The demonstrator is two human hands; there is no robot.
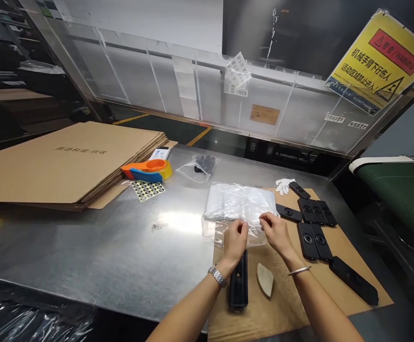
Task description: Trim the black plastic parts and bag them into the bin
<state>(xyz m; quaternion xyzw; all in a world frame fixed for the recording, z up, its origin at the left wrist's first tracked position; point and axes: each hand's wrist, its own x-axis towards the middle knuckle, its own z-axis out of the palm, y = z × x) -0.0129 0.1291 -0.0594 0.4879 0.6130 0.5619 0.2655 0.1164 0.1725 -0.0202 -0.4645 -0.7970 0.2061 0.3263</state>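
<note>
A stack of transparent plastic bags (240,199) lies in front of me, its near edge overlapping brown cardboard. My left hand (235,241) is closed in a pinch at the near edge of the plastic. To its right, my right hand (277,232) pinches the same plastic, thumb and fingertips together. Just below my left hand rests a long black plastic part (239,285), hollow side up, its far end partly hidden by the hand. A beige wedge-shaped piece (265,280) lies between my forearms.
Several black parts (314,240) with round dials lie on the cardboard (352,247) at right, near a white glove (283,186). Leftward are an orange-blue tape dispenser (146,170), a sticker sheet (148,190), a small bag (200,167) and stacked cardboard (68,161). A transparent panel (150,76) stands behind.
</note>
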